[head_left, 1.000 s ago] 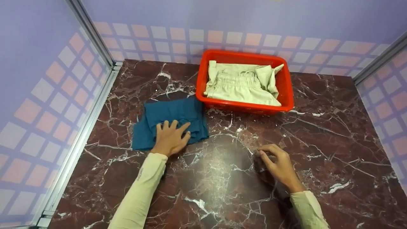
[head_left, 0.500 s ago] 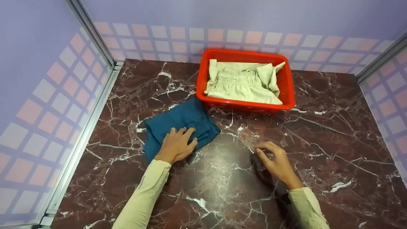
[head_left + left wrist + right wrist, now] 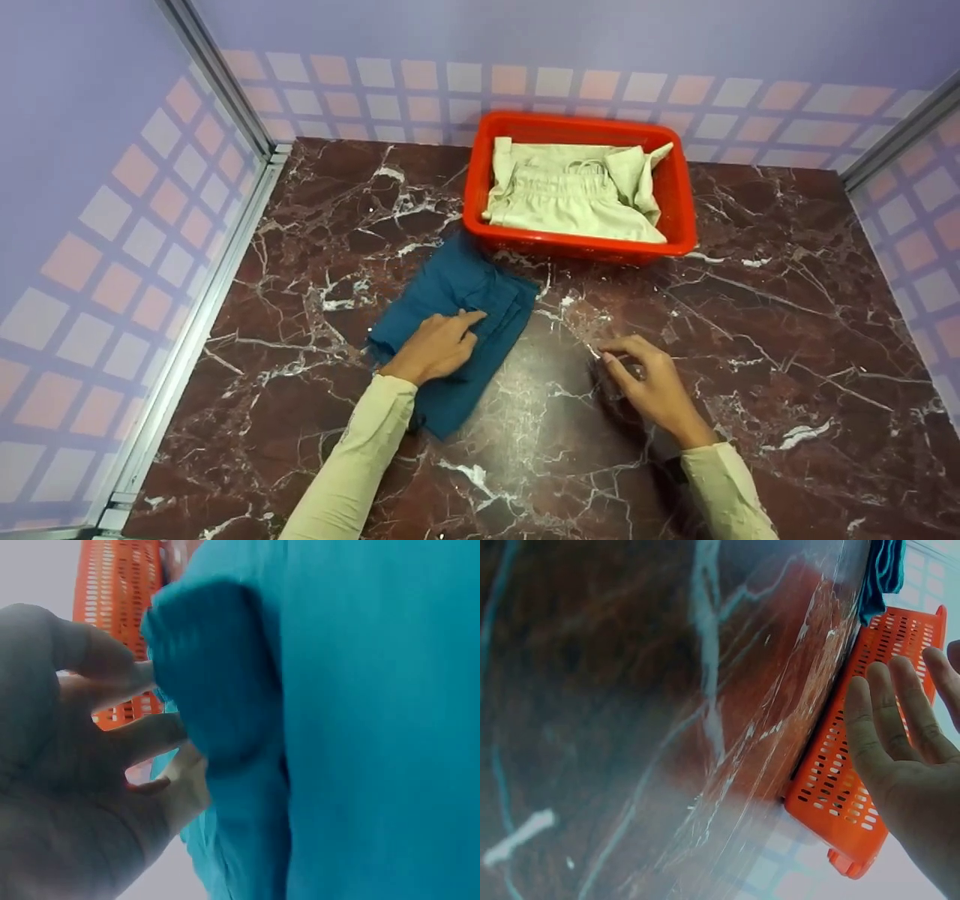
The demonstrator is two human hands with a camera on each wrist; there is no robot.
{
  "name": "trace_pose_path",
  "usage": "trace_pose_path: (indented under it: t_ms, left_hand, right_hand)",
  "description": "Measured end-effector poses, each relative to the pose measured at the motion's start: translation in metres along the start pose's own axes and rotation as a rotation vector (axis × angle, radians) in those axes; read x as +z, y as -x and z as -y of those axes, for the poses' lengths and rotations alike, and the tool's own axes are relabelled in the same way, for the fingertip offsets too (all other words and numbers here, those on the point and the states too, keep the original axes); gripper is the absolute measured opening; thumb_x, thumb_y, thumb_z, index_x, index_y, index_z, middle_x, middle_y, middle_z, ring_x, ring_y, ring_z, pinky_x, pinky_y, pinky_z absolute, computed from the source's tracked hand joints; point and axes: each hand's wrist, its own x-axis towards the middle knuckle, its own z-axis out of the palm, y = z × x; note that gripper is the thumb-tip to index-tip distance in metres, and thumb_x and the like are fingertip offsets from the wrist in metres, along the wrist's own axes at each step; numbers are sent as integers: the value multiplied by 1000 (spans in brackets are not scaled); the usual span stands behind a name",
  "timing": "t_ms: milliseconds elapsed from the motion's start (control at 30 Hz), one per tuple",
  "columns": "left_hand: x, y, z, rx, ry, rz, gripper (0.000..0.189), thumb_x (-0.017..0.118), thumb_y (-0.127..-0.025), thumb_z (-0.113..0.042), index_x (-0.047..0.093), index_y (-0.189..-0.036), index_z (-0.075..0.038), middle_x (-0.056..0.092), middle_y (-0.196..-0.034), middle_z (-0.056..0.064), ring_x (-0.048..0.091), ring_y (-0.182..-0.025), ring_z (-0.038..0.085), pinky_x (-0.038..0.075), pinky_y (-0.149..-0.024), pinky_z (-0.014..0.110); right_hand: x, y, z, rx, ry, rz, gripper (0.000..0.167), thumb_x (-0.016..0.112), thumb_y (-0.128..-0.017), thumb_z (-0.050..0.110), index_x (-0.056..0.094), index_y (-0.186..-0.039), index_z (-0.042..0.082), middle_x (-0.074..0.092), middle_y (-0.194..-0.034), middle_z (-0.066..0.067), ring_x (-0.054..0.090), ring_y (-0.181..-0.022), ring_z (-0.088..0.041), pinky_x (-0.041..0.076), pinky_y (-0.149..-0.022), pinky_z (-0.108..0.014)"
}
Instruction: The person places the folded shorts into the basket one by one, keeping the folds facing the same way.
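Note:
A folded blue garment [image 3: 480, 337] lies slantwise on the table, its upper corner at the basket's front left corner. Bent at the wrist, my left hand [image 3: 439, 346] rests on the layers with its index finger straight. In the left wrist view, the fingertips of the left hand [image 3: 90, 742] touch a darker fold of the blue garment [image 3: 375, 720]. My right hand [image 3: 660, 386] hovers over the table to the right, thumb and index finger loosely bent toward each other, holding nothing. In the right wrist view, the right hand [image 3: 907, 735] shows relaxed fingers before the basket.
A red plastic basket [image 3: 577, 246] with slotted sides stands at the back near the wall. Inside lies a folded cream garment [image 3: 577, 206] with a gathered drawstring waist. Panel walls [image 3: 360, 45] with a tile pattern enclose the dark red marbled tabletop [image 3: 750, 337].
Under my left hand the blue garment has turned clockwise and shifted right, its near end now pointing toward me. The left hand moved slightly right and nearer. My right hand has barely moved.

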Motion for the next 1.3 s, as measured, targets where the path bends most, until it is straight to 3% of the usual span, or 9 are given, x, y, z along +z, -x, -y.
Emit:
trace_pose_path:
  t_ms: [67,133,200,267,367,533,800,1033,1300]
  left_hand:
    - [2,0,-2,-8,67,25,44,42,-106,-15,51,-148,-10,68,-118,23,65,-86,27,49,-90,43]
    - [3,1,-4,-26,148,64,44,40,-106,-14,49,-149,-9,64,-126,25,52,-63,26,48,-75,43]
    - [4,2,-6,-42,221,98,45,39,-106,-13,47,-151,-7,51,-145,26,56,-69,28,45,-75,42]
    - [6,3,-7,-47,280,110,45,39,-106,-11,47,-150,-5,24,-164,21,63,-97,32,45,-84,44]
    - [11,4,-10,-33,353,104,46,39,-105,-8,48,-149,-1,8,-168,15,46,-134,34,38,-97,43]
    - [26,2,-19,4,540,108,48,38,-104,-5,42,-150,5,-2,-169,15,53,-114,34,38,-94,41]
    - [41,0,-38,-75,731,92,53,42,-102,-7,37,-154,2,-11,-168,13,37,-143,33,36,-112,48]
    - [43,5,-50,-48,626,77,58,45,-102,-10,31,-158,-4,-6,-168,20,41,-142,33,40,-111,49]
    - [15,-9,-38,115,64,-154,48,54,-100,-7,50,-149,-10,28,-163,19,32,-143,41,33,-113,58]
  right_hand:
    - [-1,0,1,5,4,13,17,71,-89,-6,75,-104,-1,73,-100,-5,67,-87,-16,57,-81,-38]
    - [-2,0,2,3,8,25,17,71,-89,-6,75,-105,-1,72,-101,-5,68,-89,-18,57,-82,-39]
    - [-4,0,4,-6,13,34,19,72,-88,-7,75,-106,0,72,-103,-6,68,-90,-20,57,-82,-38]
    - [-5,0,5,-26,28,32,22,73,-85,-9,75,-106,0,72,-105,-6,68,-91,-23,56,-83,-39]
    - [-4,0,10,-50,47,32,26,75,-83,-11,75,-105,1,72,-105,-7,67,-90,-24,55,-82,-39]
    - [11,-3,24,-90,66,119,23,75,-85,-6,72,-108,-1,70,-106,-11,67,-91,-20,58,-80,-40]
    - [44,0,42,-128,220,311,44,74,-93,17,65,-134,8,51,-146,-20,48,-134,-37,40,-109,-57]
    - [55,8,38,-84,387,432,48,62,-102,36,56,-148,22,36,-158,-21,38,-142,-43,34,-111,-64]
    - [44,11,28,-57,376,362,35,64,-101,34,66,-133,20,46,-151,-22,47,-134,-46,39,-107,-64]
